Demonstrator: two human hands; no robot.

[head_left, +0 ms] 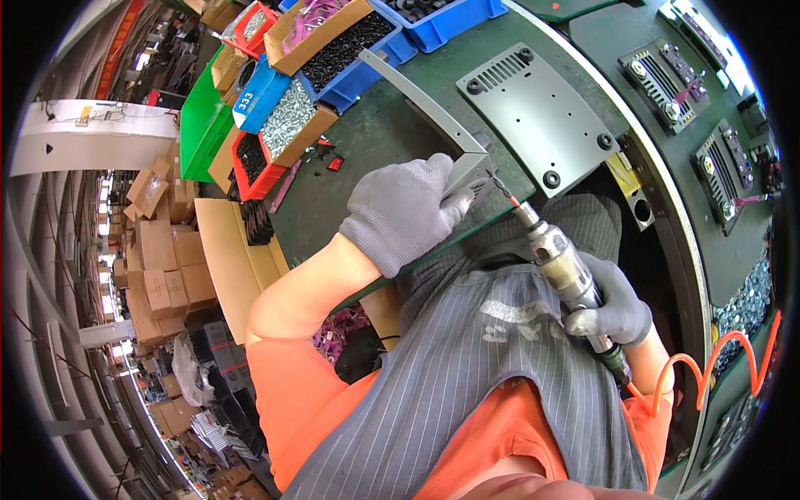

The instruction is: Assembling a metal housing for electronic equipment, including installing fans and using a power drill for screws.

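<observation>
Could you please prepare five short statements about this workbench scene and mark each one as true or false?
1. The right hand holds a power screwdriver. True.
2. The left hand is on the bent metal frame. True.
3. Both hands are without gloves. False: both wear grey gloves.
4. The grey plate carries four round black pieces. True.
5. The screwdriver's hose is blue and straight. False: the hose is orange and coiled.

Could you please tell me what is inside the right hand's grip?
The right hand holds a power screwdriver. Its tip shows; part of its handle is covered by fingers.
</observation>
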